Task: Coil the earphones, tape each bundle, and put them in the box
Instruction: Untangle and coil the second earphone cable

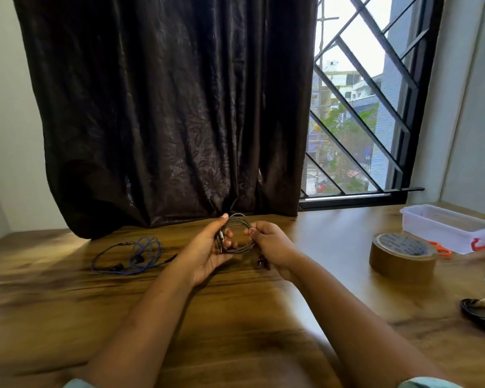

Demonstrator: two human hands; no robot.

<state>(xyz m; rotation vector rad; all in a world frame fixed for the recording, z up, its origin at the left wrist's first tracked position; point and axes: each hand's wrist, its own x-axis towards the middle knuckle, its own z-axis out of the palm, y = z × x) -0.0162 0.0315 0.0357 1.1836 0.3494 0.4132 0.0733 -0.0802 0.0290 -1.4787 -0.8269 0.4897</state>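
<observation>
A wooden table [319,275] fills the lower half of the view. A dark brown curtain [165,107] hangs behind it, its hem resting on the far edge, and a window with a diagonal black grille [361,107] is to the right of the curtain. At the far right of the table stands a clear plastic box [443,228] with a red latch, open at the top. Just in front of it a roll of brown tape [403,254] lies flat. Blue earphones [132,256] lie loosely looped on the table to the left, well apart from the box. Over the middle of the table, the left hand [207,247] has its fingers curled round the left side of a coil of grey earphones [237,233], thumb raised along the loops. The right hand [272,245] pinches the coil's right side between thumb and fingertips. The coil is held just above the table. A black coiled bundle [482,315] lies at the right edge, partly cut off. Orange-handled scissors [440,251] peek out between tape and box. Dark earbuds [262,261] show below the right hand.
</observation>
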